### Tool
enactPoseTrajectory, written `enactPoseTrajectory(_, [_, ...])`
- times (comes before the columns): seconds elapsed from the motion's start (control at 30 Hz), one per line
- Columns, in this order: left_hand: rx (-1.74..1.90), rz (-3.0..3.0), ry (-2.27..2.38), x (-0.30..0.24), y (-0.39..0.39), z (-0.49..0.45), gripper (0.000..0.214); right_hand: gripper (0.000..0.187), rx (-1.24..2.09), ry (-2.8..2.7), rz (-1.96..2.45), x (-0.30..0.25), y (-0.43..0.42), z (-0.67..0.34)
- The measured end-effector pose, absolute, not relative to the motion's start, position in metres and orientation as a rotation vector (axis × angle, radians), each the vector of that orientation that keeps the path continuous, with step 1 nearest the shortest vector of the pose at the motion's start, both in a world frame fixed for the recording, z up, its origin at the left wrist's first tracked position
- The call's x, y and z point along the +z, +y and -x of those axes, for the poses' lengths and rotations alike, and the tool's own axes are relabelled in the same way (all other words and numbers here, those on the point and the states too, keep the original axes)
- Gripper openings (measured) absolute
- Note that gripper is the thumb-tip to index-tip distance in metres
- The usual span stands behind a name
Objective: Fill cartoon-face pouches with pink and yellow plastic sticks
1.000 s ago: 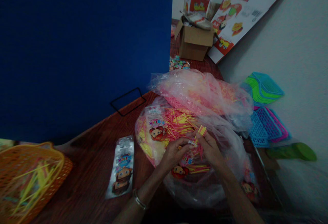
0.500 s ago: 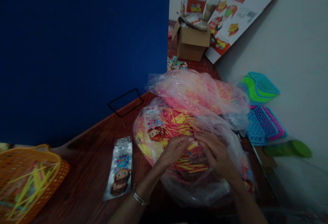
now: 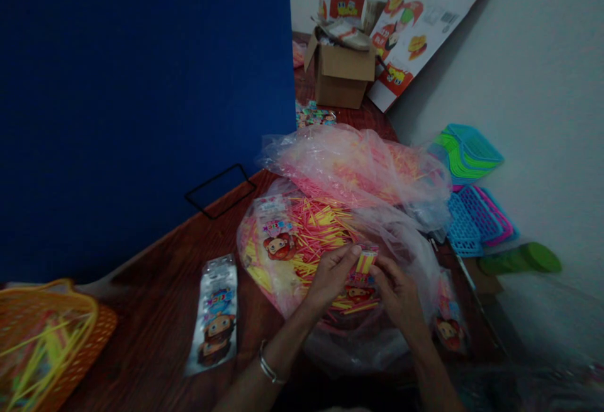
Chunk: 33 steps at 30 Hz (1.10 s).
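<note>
Between my hands is a small printed packet [image 3: 366, 263], with yellow and pink sticks showing through its clear upper part. My left hand [image 3: 331, 275] is closed on its left side, the thumb near the top edge. My right hand [image 3: 397, 286] pinches its right side. Below them lies an opened clear plastic bag [image 3: 418, 255] full of loose pink and yellow sticks [image 3: 321, 223]. A printed pouch [image 3: 277, 236] rests on the bag's left part. Left of the bag, a silver printed pouch [image 3: 217, 321] lies flat on the dark wooden table [image 3: 155, 311].
An orange basket [image 3: 89, 336] holding sticks stands at the left. Behind is another bag of sticks [image 3: 349, 160]. At right are stacked plastic baskets [image 3: 472, 154], a green cylindrical object [image 3: 523, 260] and another pouch [image 3: 448, 317]. A blue panel [image 3: 141, 104] and a cardboard box [image 3: 342, 75] stand behind.
My hands have tilted and parted slightly, so the packet with sticks now shows between them. The whole view has shifted a little, with most things now further left.
</note>
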<state>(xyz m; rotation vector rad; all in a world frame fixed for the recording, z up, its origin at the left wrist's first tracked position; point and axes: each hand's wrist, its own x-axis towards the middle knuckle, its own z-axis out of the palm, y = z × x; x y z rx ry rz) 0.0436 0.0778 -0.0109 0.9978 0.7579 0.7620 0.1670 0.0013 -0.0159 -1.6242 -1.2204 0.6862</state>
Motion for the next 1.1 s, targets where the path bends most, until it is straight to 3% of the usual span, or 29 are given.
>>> enactPoseTrajectory(0.3, [0.906,-1.410,0.751,-0.011,0.076,-0.049,0.014,0.021,0.545,-1.216,1.639,-0.014,-0.017,-0.185])
enactPoseTrajectory(0.87, [0.799,-1.266,0.803,-0.001,0.073,-0.062,0.019,0.026,0.877,-0.874,1.559,-0.026,-0.027,-0.178])
enactPoseTrajectory(1.0, [0.760,-1.311,0.837,0.000,0.076,-0.048,0.026,0.033,0.570,-0.910,1.869,-0.017,-0.048,-0.206])
enactPoseTrajectory(1.1, [0.932,-1.417,1.095,-0.007,0.098,-0.012,0.033,0.042,0.225,-0.650,2.173,-0.020,-0.074,-0.251])
